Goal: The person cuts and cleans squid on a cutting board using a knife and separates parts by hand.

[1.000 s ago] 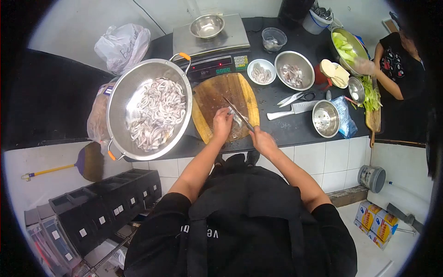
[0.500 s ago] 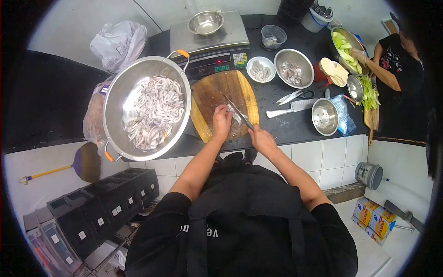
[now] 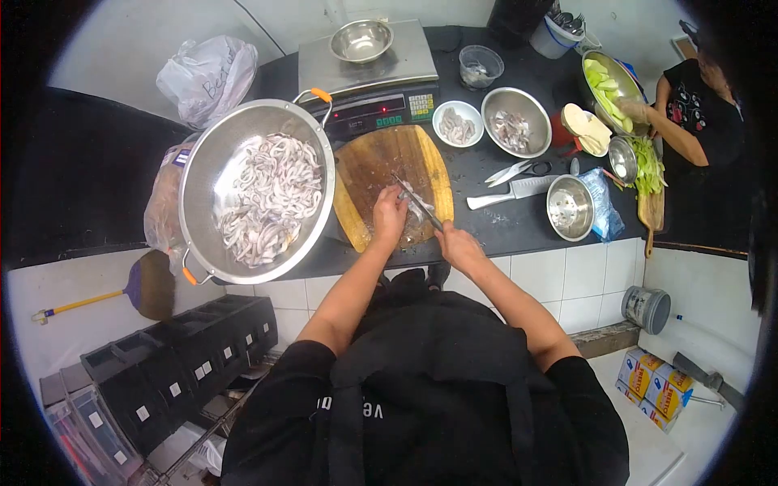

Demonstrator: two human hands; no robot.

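Note:
On the wooden cutting board (image 3: 389,150), my right hand (image 3: 462,247) is closed around the handle of a kitchen knife (image 3: 419,200). The blade slants up and left across the board, its tip close to my left fingertips. My left hand (image 3: 390,215) rests on the board left of the blade, fingers curled and closed on a pale squid piece, mostly hidden by fingers and knife. More whitish squid (image 3: 416,212) lies along the blade. Left of the board, a large steel colander bowl (image 3: 198,174) with orange handle grips holds a heap of squid strips (image 3: 279,194).
Behind the board stands a scale (image 3: 369,113) bearing a small steel bowl (image 3: 361,40). To the right lie scissors (image 3: 510,172), a white-handled cleaver (image 3: 506,194), a white squid bowl (image 3: 438,121) and steel bowls. At far right, a co-worker's gloved hand (image 3: 636,109) touches sliced green vegetables.
The knife has tilted slightly, its blade a little lower at the tip. Both my hands stay in nearly the same place. The co-worker's hand has shifted slightly downward over the vegetables.

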